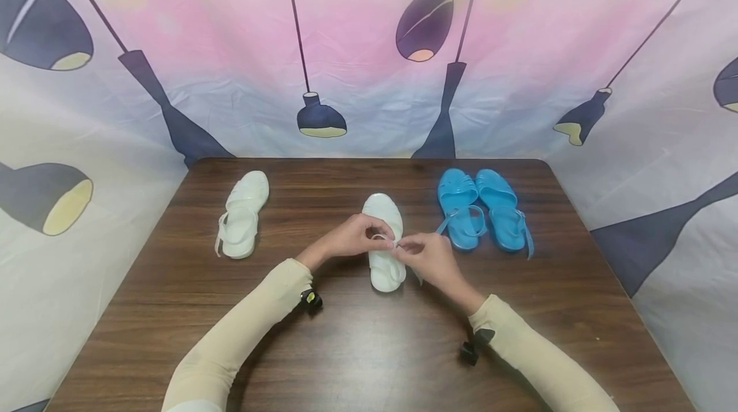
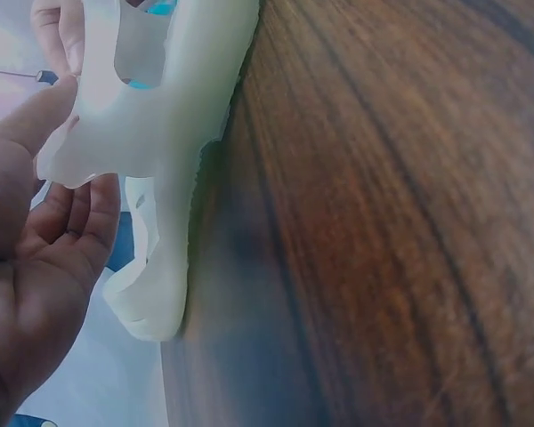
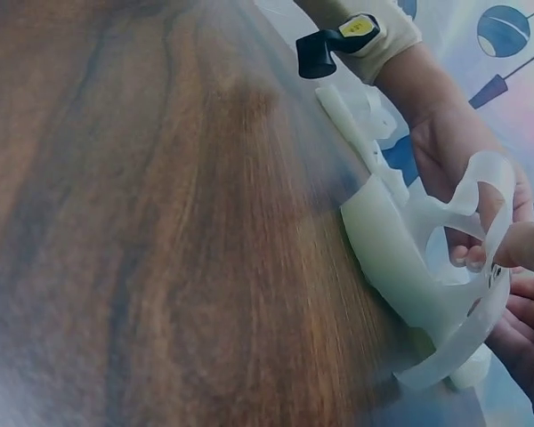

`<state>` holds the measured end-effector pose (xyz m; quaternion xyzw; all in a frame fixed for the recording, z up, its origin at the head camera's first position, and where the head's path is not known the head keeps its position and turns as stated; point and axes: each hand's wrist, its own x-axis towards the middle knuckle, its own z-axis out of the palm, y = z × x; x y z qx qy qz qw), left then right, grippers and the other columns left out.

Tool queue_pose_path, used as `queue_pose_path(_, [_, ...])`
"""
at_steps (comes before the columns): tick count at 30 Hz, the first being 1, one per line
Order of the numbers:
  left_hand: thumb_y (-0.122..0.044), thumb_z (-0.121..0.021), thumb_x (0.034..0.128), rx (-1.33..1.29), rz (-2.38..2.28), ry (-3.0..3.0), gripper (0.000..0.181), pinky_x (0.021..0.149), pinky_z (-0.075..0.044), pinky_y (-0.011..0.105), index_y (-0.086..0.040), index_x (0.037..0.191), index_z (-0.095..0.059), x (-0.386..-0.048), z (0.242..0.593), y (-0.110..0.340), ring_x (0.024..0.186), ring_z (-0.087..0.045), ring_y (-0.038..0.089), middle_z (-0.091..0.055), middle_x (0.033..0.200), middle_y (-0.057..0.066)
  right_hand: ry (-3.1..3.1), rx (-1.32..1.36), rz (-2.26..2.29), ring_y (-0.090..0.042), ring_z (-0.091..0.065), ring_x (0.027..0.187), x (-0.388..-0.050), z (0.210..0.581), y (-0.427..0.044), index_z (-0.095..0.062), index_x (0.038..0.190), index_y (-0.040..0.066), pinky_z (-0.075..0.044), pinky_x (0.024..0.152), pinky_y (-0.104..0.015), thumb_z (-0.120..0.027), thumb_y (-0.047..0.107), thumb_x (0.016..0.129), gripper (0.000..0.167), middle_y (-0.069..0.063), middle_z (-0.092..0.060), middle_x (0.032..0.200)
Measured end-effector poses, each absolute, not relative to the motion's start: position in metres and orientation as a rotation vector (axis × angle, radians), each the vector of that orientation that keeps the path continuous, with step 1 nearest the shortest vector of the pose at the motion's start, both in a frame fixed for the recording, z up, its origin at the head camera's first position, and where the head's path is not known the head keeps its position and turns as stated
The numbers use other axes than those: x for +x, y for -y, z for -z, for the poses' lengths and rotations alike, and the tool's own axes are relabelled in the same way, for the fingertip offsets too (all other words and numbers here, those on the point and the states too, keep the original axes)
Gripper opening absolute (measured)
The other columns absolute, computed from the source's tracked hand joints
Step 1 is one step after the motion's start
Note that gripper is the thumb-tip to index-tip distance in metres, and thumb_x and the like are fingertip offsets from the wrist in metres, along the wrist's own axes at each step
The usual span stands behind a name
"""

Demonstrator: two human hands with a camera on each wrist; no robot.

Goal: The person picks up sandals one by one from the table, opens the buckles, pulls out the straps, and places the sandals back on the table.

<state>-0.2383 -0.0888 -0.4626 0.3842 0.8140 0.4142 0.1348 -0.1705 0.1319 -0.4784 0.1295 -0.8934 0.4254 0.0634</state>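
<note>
A white sandal (image 1: 383,209) lies flat on the table in front of me, toe pointing away. Over its middle my left hand (image 1: 360,236) pinches the sandal's ankle strap from the left side. From the right, my right hand (image 1: 431,258) pinches the same strap (image 3: 482,331), its loose end hanging past the fingers. The fingertips of both hands meet at the strap and partly hide it. In the left wrist view, the thumb and fingers of the left hand (image 2: 36,276) close around the white strap part (image 2: 116,133).
Another white sandal (image 1: 249,189) lies at the left of the brown wooden table (image 1: 323,361). Two blue sandals, one (image 1: 457,182) beside the other (image 1: 497,188), lie to the right, near my right hand. A lamp-patterned cloth (image 1: 357,47) hangs behind the table.
</note>
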Motion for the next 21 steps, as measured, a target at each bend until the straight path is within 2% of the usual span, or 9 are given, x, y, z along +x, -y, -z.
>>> queue_pose_path(10, [-0.023, -0.077, 0.0938, 1.168, -1.196, -2.272, 0.013, 0.083, -0.055, 0.024, -0.015, 0.105, -0.079, -0.241, 0.459, 0.089, 0.089, -0.064, 0.006, -0.076, 0.098, -0.008, 2.651, 0.495, -1.196, -0.005, -0.071, 0.073, -0.173, 0.479, -0.132, -0.083, 0.094, 0.014, -0.06, 0.068, -0.024, -0.088, 0.025, 0.081, 0.019, 0.002, -0.078, 0.085])
queue_pose_path(14, [-0.019, -0.078, 0.0928, 1.164, -1.211, -2.281, 0.015, 0.087, -0.056, 0.025, -0.013, 0.106, -0.08, -0.244, 0.46, 0.091, 0.094, -0.067, 0.006, -0.077, 0.103, -0.006, 2.649, 0.486, -1.221, -0.006, -0.072, 0.073, -0.172, 0.477, -0.132, -0.082, 0.094, 0.013, -0.06, 0.067, -0.025, -0.088, 0.024, 0.081, 0.018, 0.001, -0.078, 0.085])
queue_pose_path(21, [-0.023, -0.078, 0.0931, 1.097, -1.181, -2.389, 0.018, 0.086, -0.056, 0.026, -0.013, 0.107, -0.08, -0.246, 0.457, 0.103, 0.096, -0.067, 0.007, -0.077, 0.105, -0.005, 2.651, 0.459, -1.264, -0.011, -0.074, 0.073, -0.169, 0.478, -0.135, -0.081, 0.09, 0.009, -0.06, 0.065, -0.026, -0.089, 0.02, 0.079, 0.017, -0.003, -0.078, 0.084])
